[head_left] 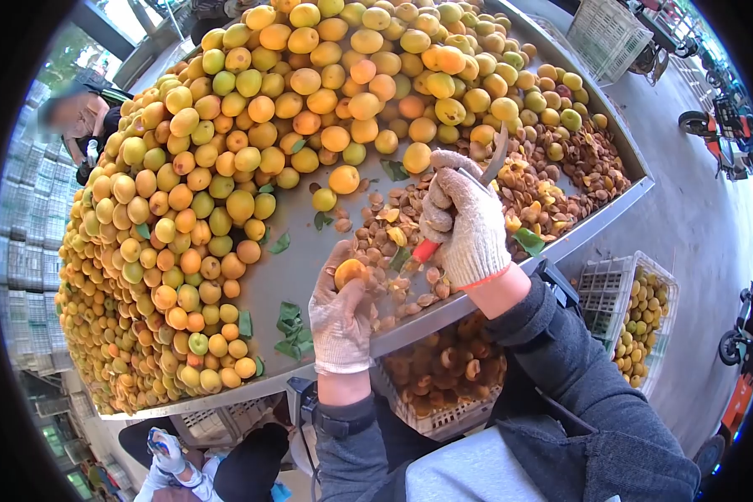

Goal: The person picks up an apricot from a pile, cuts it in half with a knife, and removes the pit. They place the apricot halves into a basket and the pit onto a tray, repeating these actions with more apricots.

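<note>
My left hand (341, 314), in a pale knit glove, holds an orange-yellow apricot (350, 273) between thumb and fingers above the near edge of the metal table (280, 255). To its right, my right hand (464, 213), gloved the same way, is wrapped round the red handle (425, 250) of a tool. The tool's curved metal blade (498, 156) points up and away from me. Pits and fruit scraps (393, 243) lie on the table between and behind both hands. A large heap of whole apricots (251, 159) covers the far and left parts.
A crate of halved fruit (448, 368) sits below the table's near edge. Right of the table stands a white crate of fruit (640, 322); another crate (608, 38) is at the top right. Two other people are at the left and lower left. Motorbikes line the right side.
</note>
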